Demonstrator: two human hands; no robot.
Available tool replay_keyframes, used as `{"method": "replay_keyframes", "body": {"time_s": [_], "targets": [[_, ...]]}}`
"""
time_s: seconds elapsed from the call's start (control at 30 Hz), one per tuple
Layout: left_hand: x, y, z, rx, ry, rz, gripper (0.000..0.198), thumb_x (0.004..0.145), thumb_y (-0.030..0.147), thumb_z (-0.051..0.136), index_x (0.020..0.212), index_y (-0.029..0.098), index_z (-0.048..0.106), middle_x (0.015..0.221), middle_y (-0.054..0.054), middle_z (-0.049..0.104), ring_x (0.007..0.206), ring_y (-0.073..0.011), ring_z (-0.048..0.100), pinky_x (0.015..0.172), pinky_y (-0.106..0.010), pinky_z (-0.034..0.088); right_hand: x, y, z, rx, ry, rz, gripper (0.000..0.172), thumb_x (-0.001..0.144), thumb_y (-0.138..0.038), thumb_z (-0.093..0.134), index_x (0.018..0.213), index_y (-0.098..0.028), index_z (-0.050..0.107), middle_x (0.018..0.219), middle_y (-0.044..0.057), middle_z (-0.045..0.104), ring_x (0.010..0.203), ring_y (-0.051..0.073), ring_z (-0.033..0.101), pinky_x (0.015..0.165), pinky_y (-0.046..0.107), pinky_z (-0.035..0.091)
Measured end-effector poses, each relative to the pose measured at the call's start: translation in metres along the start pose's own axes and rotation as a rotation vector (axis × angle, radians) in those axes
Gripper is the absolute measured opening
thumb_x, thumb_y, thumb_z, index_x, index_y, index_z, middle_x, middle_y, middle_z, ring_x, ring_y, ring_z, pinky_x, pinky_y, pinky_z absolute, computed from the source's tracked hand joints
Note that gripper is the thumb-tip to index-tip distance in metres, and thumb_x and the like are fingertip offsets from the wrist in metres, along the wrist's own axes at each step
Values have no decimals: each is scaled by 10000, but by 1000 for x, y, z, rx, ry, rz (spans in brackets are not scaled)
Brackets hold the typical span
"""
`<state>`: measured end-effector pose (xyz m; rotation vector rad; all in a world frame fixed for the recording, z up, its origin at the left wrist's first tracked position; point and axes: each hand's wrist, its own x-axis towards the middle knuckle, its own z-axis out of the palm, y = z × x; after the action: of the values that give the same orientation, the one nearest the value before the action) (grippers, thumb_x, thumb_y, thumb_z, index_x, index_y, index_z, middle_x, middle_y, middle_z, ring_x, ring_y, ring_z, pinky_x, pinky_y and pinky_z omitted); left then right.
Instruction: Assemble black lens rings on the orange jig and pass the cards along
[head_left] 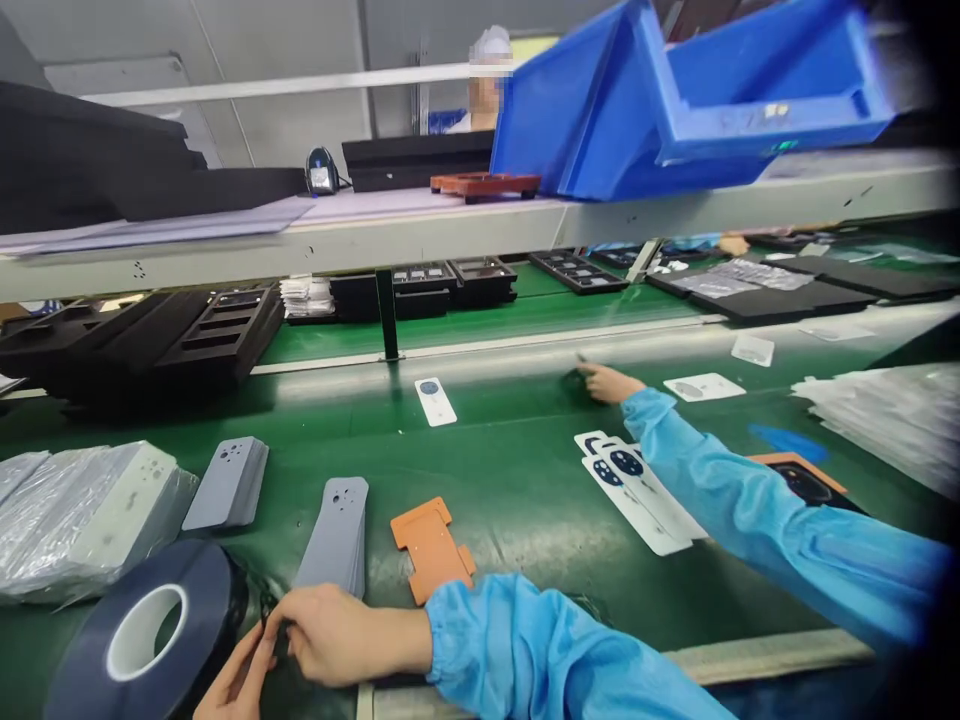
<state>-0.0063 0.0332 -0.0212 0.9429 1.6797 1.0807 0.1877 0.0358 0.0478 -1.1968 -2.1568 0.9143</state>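
Observation:
My left hand [234, 678] and my right hand [334, 632] meet at the near edge of the green belt [517, 470]. Both pinch a small dark strip [271, 622] beside a big roll of dark blue tape [75, 660] that lies flat at the bottom left. The strip looks like the tape's loose end. My right arm wears a light blue sleeve. Just behind my right hand stand a stack of grey punched cards [337, 535] and an orange jig plate [431, 548].
From the right, a co-worker's blue-sleeved arm reaches over the belt, its hand [607, 385] past white cards with dark discs [637, 490]. Another grey stack [229, 483] and wrapped packs [82, 515] lie left. Black trays [187, 340] and blue bins [675, 90] sit behind.

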Motion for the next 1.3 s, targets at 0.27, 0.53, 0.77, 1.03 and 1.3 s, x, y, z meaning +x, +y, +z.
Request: {"method": "replay_keyframes", "body": {"time_s": [0.27,0.53,0.77,1.03,1.3], "targets": [[-7,15,-2,-75,172,144,434,674,494,867,909,140,780,855,-44,774,686,-170,685,726,-338,631,1,4,2,126,63,-49,382,875,-24,556,1223,-131,674,1160,125,763,1037,215,731,911,288,551],[-74,76,4,-34,404,510,291,871,396,800,1010,142,769,918,-51,798,671,-169,735,681,-303,607,-20,14,-2,284,147,-52,306,942,-38,533,1186,-151,678,1091,108,758,965,198,729,903,319,558],[-91,80,55,-39,-95,267,285,879,415,795,985,150,790,794,-45,797,585,-164,731,562,-257,585,-74,23,-53,763,284,237,216,990,-272,591,1096,-163,744,916,62,783,806,160,744,721,271,592],[-98,78,120,-22,-424,132,379,836,478,795,983,129,775,792,-72,789,530,-161,715,464,-233,525,-124,60,-91,766,475,464,287,832,-388,785,995,-153,815,894,74,812,738,154,743,718,287,626],[-100,57,148,61,-467,264,294,921,410,708,1078,168,763,887,-71,770,650,-132,679,580,-240,540,-147,95,-105,600,646,573,236,783,-330,783,927,-151,836,851,86,809,697,155,709,665,282,601]]}}
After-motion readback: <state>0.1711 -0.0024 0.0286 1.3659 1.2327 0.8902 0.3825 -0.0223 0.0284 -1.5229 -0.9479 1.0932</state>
